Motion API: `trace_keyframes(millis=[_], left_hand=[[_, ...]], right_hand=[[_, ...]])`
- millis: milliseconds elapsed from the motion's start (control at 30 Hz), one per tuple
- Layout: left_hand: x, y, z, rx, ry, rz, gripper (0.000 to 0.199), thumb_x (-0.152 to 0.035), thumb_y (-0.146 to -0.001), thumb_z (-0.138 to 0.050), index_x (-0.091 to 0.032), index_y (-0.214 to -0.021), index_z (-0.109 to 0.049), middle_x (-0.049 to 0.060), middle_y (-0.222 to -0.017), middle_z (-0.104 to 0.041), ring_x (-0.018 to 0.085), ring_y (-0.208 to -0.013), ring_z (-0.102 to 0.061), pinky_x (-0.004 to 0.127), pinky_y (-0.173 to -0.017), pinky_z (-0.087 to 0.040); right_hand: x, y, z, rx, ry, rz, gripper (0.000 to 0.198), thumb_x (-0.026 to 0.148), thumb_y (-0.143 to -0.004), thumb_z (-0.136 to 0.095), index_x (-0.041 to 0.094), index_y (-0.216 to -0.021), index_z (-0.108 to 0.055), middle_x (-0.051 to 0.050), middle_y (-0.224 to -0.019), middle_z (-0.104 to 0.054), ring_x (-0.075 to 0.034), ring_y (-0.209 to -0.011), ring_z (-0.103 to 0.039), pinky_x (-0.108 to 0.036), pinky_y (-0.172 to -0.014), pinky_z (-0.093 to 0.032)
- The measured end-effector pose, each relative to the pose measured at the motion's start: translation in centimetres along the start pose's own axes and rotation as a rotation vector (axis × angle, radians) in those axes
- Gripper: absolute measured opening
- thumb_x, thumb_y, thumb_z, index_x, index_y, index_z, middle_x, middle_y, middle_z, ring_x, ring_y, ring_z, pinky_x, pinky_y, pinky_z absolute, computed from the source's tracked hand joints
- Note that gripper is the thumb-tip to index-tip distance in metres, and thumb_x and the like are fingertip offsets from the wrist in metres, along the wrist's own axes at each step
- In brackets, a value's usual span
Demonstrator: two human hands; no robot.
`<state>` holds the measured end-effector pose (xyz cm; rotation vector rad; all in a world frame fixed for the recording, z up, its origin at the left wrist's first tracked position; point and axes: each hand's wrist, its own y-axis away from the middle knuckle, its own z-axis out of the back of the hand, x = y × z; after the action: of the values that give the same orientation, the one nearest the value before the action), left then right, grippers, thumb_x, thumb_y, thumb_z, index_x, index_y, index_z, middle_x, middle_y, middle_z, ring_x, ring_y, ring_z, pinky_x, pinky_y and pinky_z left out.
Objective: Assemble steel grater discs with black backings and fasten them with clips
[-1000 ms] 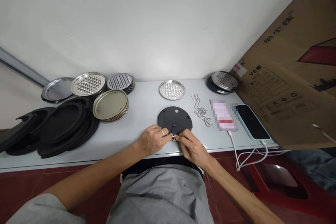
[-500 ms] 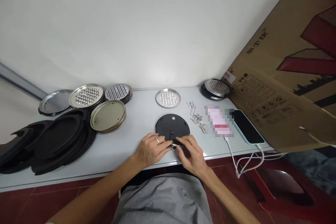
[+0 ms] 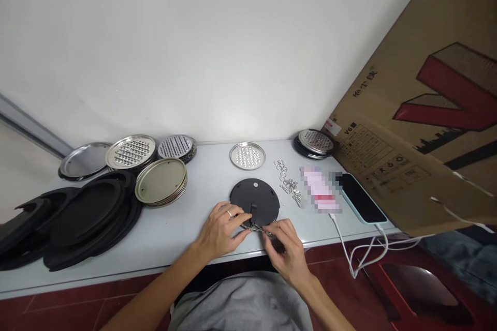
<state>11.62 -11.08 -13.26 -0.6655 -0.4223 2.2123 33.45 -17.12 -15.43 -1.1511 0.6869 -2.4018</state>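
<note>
A round black disc (image 3: 254,194) lies near the table's front edge, with a dark strap standing up from its near part. My left hand (image 3: 223,227) grips the disc's near left edge, index finger on top by the strap and thumb below. At the near right edge my right hand (image 3: 286,248) pinches a thin metal piece (image 3: 258,226) between thumb and fingertips; its exact shape is too small to make out. Several small metal rings and clips (image 3: 289,183) lie to the right of the disc. Beyond it sits a round metal grater plate (image 3: 247,156).
Several black discs (image 3: 89,212) are piled at the left, beside a stack of olive metal plates (image 3: 161,181) and grater plates (image 3: 131,152). At the right lie a blurred pink phone (image 3: 320,189), another phone (image 3: 363,199) with white cables, more grater plates (image 3: 315,142) and a cardboard box (image 3: 388,139).
My right hand has drawn slightly back toward me from the strap, with the thin metal piece now showing at its fingertips. The whole view has tilted up a little.
</note>
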Motion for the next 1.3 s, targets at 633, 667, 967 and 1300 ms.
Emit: trace_keyframes(millis=[633, 667, 967, 1300], left_hand=[[-0.9, 2.1, 0.7, 0.072, 0.154, 0.438, 0.101, -0.032, -0.065, -0.088, -0.027, -0.152, -0.038, 0.016, -0.148, -0.046, 0.036, -0.133, -0.054, 0.053, -0.110, -0.049], [-1.4, 2.2, 1.1, 0.042, 0.198, 0.446, 0.099, -0.030, -0.065, -0.089, -0.028, -0.151, -0.040, 0.015, -0.147, -0.046, 0.034, -0.131, -0.057, 0.049, -0.107, -0.053], [-5.3, -1.3, 2.9, -0.106, 0.496, 0.255, 0.095, -0.027, -0.080, -0.079, -0.030, -0.157, -0.025, 0.017, -0.155, -0.043, 0.031, -0.122, -0.065, 0.050, -0.105, -0.055], [-2.4, 1.8, 1.2, -0.050, 0.307, 0.320, 0.066, -0.017, -0.085, -0.067, -0.027, -0.146, -0.045, 0.013, -0.152, -0.048, 0.029, -0.134, -0.055, 0.048, -0.109, -0.053]], right_hand=[[0.2, 0.7, 1.1, 0.175, 0.206, -0.199, 0.077, 0.032, -0.068, -0.086, 0.023, -0.137, -0.054, -0.022, -0.146, -0.045, -0.043, -0.129, -0.056, -0.059, -0.096, -0.057], [0.3, 0.9, 1.1, 0.166, 0.197, -0.202, 0.074, 0.030, -0.070, -0.084, 0.023, -0.137, -0.053, -0.022, -0.147, -0.045, -0.042, -0.129, -0.056, -0.058, -0.096, -0.058], [1.6, -1.7, 2.0, 0.066, -0.189, -0.328, 0.011, 0.027, -0.090, -0.066, 0.021, -0.098, -0.071, -0.009, -0.087, -0.074, -0.027, -0.078, -0.073, -0.040, -0.072, -0.064], [-7.5, -11.0, 8.2, -0.427, -0.797, -0.964, 0.041, 0.044, -0.069, -0.087, 0.018, -0.094, -0.066, -0.002, -0.075, -0.073, -0.018, -0.053, -0.070, -0.022, -0.038, -0.049]])
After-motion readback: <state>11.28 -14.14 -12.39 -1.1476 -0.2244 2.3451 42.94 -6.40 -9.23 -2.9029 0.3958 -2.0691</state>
